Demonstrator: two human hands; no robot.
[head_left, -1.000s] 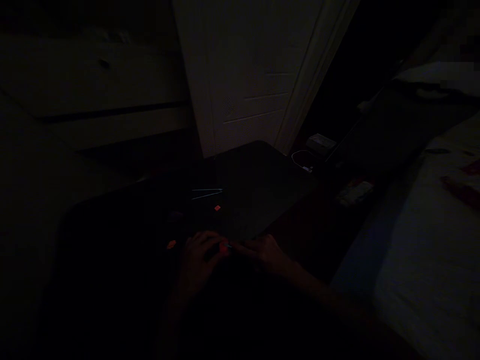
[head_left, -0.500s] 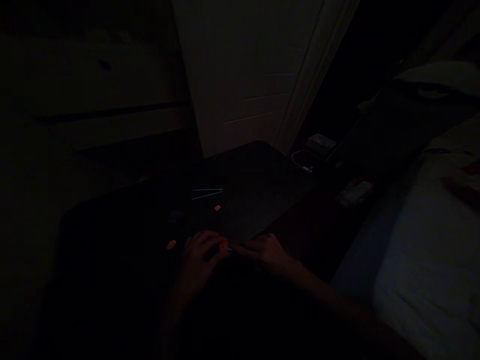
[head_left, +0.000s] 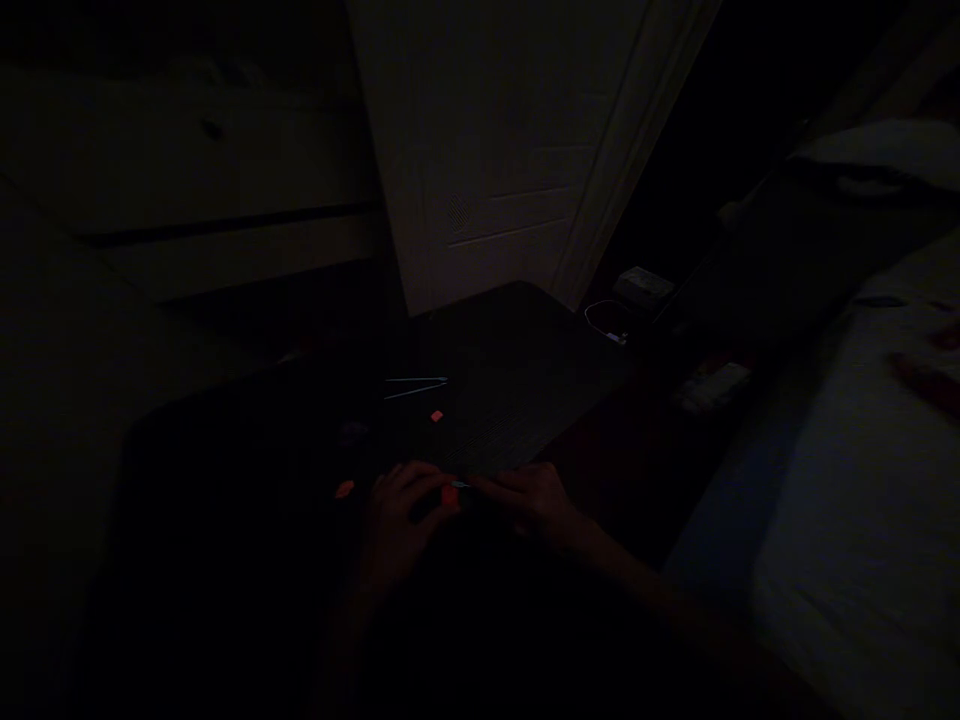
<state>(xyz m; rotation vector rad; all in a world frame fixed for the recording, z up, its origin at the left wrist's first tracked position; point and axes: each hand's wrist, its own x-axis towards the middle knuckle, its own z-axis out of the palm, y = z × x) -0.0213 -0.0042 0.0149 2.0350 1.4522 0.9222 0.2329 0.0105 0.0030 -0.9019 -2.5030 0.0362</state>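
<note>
- Left hand (head_left: 401, 515): resting low on the dark table (head_left: 225, 480), its fingers curling inward and pinching a small orange piece (head_left: 449, 493) at the fingertips.
- Right hand (head_left: 534, 500): lying just beside the left, fingers bent, tips meeting the left hand's at the orange piece; in this gloom it is not showing whether it is gripping anything.
- Small orange piece: sitting between the two sets of fingertips, at the near edge of a dark mat (head_left: 517, 390).
- Second orange piece (head_left: 344, 489): lying on the table just left of the left hand, apart from it.
- Third orange piece (head_left: 436, 416): lying on the mat, beyond the hands.
- Two thin pale sticks (head_left: 416, 385): lying side by side past the third piece.
- White door (head_left: 510, 150): standing behind the table.
- Drawer unit (head_left: 210, 130): showing dimly at far left.
- White cable (head_left: 604, 325) and small box (head_left: 643, 285): sitting on the floor beside the door.
- Bed (head_left: 862, 450): running along the right.
</note>
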